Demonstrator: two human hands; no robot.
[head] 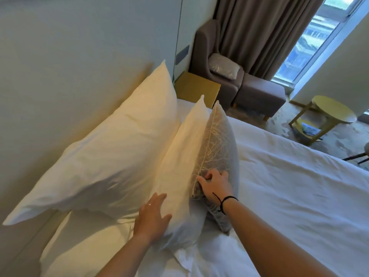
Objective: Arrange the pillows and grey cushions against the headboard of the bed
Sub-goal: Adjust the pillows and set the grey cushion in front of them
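your left hand (152, 216) lies flat with straight fingers on the front white pillow (185, 156), while your right hand (216, 185) curls its grip onto the grey cushion (219, 144) standing upright against it on the bed (299, 196).

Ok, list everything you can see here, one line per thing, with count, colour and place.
white pillows: two, white; the larger one leans on the headboard, the smaller stands in front of it.
grey cushion: one, grey with pale branch pattern, upright against the smaller pillow.
headboard: one, pale, left.
bed sheet: one, white, covers the bed.
bedside table: one, yellow, behind the bed.
armchair: one, brown, by the curtain, with a grey cushion on its seat.
footstool: one, brown, beside the armchair.
curtain: one, brown, by the window.
round table: one, yellow, right.
left hand: flat on the smaller pillow.
right hand: grips the upright cushion's edge; black wristband.
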